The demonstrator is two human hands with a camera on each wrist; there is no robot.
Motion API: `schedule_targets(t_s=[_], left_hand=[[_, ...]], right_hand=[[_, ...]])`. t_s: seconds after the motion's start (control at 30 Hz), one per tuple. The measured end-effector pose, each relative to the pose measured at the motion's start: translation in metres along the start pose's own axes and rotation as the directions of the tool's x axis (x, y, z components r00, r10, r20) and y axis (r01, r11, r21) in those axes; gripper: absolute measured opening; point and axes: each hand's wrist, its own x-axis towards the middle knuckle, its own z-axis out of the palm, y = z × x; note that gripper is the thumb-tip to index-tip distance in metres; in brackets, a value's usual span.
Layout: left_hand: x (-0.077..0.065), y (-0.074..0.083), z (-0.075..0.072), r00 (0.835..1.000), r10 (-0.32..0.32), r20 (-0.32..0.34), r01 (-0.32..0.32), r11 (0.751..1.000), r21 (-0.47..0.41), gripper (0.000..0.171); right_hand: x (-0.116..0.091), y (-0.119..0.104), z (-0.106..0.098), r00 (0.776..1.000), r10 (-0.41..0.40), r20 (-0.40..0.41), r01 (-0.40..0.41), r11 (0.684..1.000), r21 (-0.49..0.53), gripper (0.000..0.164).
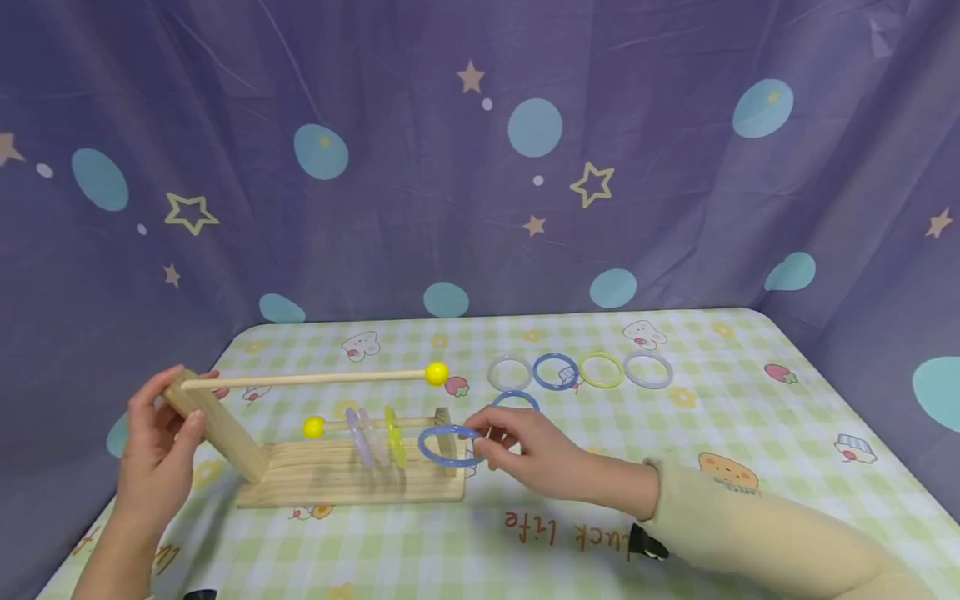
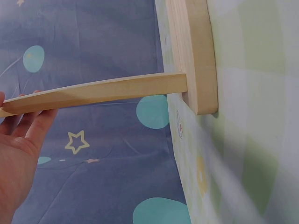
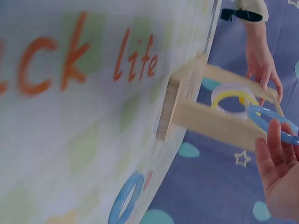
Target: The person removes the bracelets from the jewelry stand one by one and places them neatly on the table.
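A wooden stand has a tall post on the left and a short post at right. Each post bears a horizontal dowel tipped with a yellow ball. Around the top of the tall post, my left hand curls its fingers and thumb. My right hand pinches a blue ring by its right edge, in front of the short post. On the lower dowel hang a purple ring, a whitish ring and a yellow ring. The upper dowel carries no ring.
Behind my right hand a second blue ring lies on the checked tablecloth. Farther back lie a clear ring, a blue ring, a yellow ring and a pale purple ring in a row. A patterned curtain surrounds the table.
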Motion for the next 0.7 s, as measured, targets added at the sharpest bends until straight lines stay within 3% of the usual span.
schedule_targets(t_s=[0.33,0.7], left_hand=[[0.000,-0.001,-0.001,1.000,0.002,0.009,-0.002,1.000,-0.025,0.053],[-0.002,-0.002,-0.001,1.000,0.006,0.004,-0.005,1.000,-0.021,0.054]], right_hand=[[-0.020,0.011,-0.033,0.998,0.008,-0.060,-0.014,0.994,-0.106,0.015],[-0.032,0.020,-0.053,0.987,-0.009,-0.160,-0.028,0.973,-0.230,0.021]])
